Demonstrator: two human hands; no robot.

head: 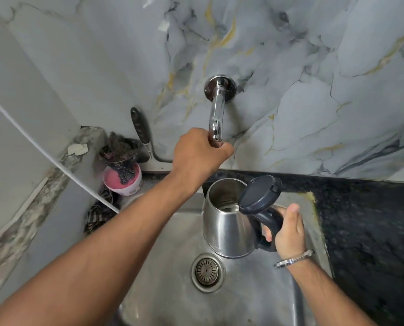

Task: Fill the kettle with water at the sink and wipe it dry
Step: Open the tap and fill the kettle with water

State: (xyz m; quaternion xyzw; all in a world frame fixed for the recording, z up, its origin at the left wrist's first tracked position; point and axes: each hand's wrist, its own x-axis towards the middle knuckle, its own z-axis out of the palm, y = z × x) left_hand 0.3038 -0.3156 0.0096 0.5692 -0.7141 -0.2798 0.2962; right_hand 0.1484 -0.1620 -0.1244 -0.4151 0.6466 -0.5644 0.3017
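Marbled grey wall tiles (290,67) with yellow veins fill the upper frame, above a steel sink (163,267) and a black speckled counter (365,220) at the right. At centre right, the steel kettle (227,229) hangs over the sink basin, upright, its dark lid (259,194) flipped open toward the right. The right hand (288,231) is wrapped around the kettle's black handle (270,220), a metal bangle (292,258) on the wrist. Just below the kettle lies the round drain (207,271). Above it, the left hand (201,154) is closed around the lower end of the chrome tap (216,114), which juts from the wall at upper centre. No water stream is visible. At middle left, a pink cup (123,182) holds a dark scrubber (120,149), with a black-handled squeegee (144,135) leaning against the wall beside it.
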